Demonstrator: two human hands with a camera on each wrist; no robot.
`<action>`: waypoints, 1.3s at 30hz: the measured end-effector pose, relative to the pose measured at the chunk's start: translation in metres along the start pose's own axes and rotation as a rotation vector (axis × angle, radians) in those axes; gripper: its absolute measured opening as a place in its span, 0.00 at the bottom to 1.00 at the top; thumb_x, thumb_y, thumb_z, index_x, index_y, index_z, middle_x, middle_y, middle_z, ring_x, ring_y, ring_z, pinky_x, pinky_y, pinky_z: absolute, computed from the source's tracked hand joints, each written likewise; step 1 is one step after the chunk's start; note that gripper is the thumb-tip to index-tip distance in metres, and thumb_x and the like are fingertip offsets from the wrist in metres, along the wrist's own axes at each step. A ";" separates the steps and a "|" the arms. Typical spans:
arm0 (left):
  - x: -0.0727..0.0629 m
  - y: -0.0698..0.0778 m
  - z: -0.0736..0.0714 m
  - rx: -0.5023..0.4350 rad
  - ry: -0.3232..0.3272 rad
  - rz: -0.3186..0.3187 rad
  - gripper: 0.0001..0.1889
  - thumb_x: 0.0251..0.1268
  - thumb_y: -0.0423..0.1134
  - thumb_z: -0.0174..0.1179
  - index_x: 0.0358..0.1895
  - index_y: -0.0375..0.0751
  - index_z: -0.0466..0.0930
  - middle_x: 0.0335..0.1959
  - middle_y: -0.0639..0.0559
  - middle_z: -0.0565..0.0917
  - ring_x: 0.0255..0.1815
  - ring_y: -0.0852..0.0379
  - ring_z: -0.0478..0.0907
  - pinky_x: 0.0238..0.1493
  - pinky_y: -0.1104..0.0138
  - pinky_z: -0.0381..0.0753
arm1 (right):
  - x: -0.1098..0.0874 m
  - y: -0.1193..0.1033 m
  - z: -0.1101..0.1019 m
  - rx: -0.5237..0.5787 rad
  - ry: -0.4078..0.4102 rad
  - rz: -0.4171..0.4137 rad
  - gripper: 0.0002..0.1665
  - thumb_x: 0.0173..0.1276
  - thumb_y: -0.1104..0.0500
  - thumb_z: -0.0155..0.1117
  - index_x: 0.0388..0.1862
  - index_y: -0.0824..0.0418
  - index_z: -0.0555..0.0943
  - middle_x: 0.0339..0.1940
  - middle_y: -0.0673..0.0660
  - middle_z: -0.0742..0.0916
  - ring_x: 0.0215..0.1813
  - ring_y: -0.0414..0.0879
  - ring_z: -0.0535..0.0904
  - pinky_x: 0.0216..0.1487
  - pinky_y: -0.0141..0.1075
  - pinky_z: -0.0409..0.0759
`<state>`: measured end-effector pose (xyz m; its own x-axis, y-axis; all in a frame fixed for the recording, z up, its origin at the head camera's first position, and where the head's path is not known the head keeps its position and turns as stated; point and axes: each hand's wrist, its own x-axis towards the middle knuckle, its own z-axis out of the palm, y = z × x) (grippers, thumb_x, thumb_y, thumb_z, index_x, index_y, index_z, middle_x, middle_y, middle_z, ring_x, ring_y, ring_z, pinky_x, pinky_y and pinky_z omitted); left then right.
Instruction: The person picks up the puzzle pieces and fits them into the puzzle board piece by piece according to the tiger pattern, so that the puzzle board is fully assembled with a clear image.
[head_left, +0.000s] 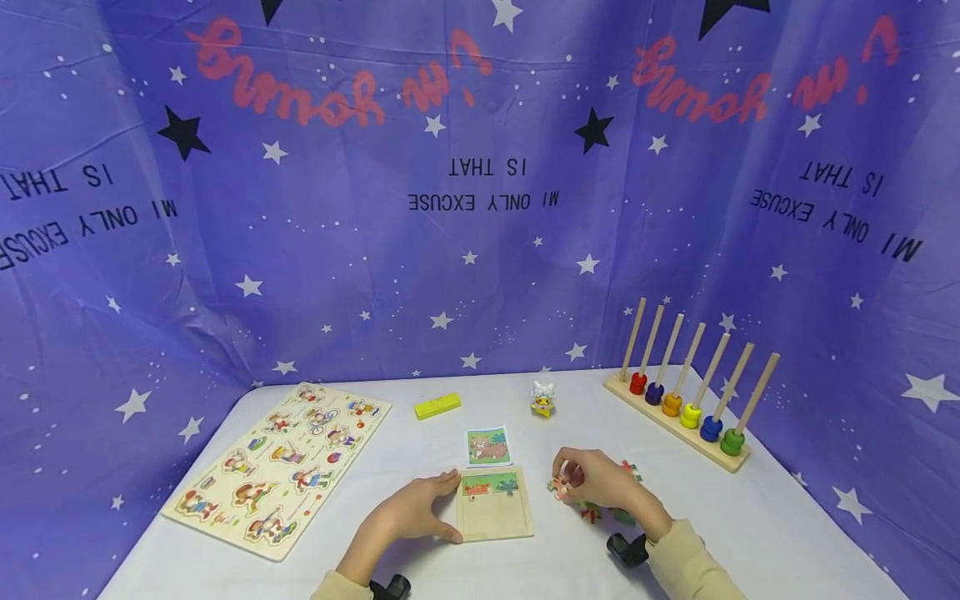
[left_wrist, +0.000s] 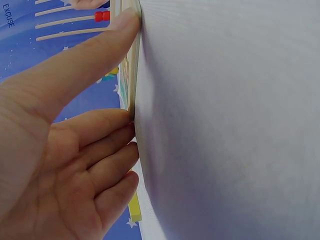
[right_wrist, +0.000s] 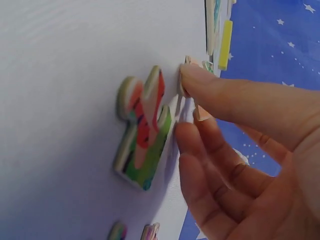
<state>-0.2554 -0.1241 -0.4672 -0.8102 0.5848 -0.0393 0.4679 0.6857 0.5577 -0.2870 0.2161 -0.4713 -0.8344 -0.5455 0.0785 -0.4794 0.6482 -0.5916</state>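
Observation:
My left hand (head_left: pixel 411 508) rests against the left edge of a shallow wooden puzzle tray (head_left: pixel 495 525), thumb near its lower corner and fingers near its upper one. In the left wrist view those fingers (left_wrist: pixel 107 125) are fairly straight. Colored jigsaw pieces (head_left: pixel 491 486) lie along the tray's top row; the lower part is bare wood. My right hand (head_left: pixel 600 482) pinches a puzzle piece (head_left: pixel 558 486) between thumb and fingers, right of the tray. Loose puzzle pieces (head_left: pixel 590 512) lie under that hand, partly hidden; one red and green piece (right_wrist: pixel 143 132) shows in the right wrist view.
A picture card (head_left: pixel 488 447) with a brown animal lies behind the tray. Further back are a yellow block (head_left: pixel 437 406) and a small figurine (head_left: pixel 543 400). A large picture-peg board (head_left: pixel 277 467) lies left; a wooden rack of pegs with colored rings (head_left: pixel 678 418) stands right.

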 end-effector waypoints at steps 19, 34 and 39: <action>-0.001 0.000 0.000 0.004 -0.001 -0.009 0.48 0.43 0.52 0.75 0.66 0.28 0.67 0.69 0.38 0.67 0.69 0.39 0.63 0.69 0.48 0.61 | 0.006 -0.003 0.008 0.065 0.074 -0.099 0.17 0.58 0.70 0.69 0.47 0.62 0.83 0.34 0.51 0.86 0.32 0.37 0.78 0.31 0.30 0.80; -0.001 0.000 -0.001 0.010 0.004 -0.001 0.47 0.43 0.52 0.75 0.66 0.28 0.68 0.69 0.37 0.67 0.69 0.39 0.63 0.69 0.48 0.62 | 0.020 -0.013 0.018 0.069 0.108 -0.135 0.13 0.60 0.70 0.67 0.38 0.53 0.85 0.31 0.44 0.85 0.32 0.35 0.77 0.34 0.30 0.80; -0.002 0.001 -0.001 0.003 -0.003 -0.007 0.47 0.43 0.52 0.75 0.66 0.28 0.67 0.69 0.37 0.67 0.69 0.38 0.63 0.69 0.48 0.62 | 0.026 -0.023 0.025 0.108 0.097 -0.150 0.16 0.59 0.69 0.68 0.45 0.54 0.85 0.29 0.48 0.86 0.28 0.35 0.77 0.28 0.29 0.78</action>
<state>-0.2541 -0.1248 -0.4659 -0.8120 0.5818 -0.0459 0.4636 0.6908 0.5549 -0.2909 0.1741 -0.4754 -0.7807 -0.5745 0.2459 -0.5726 0.4999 -0.6498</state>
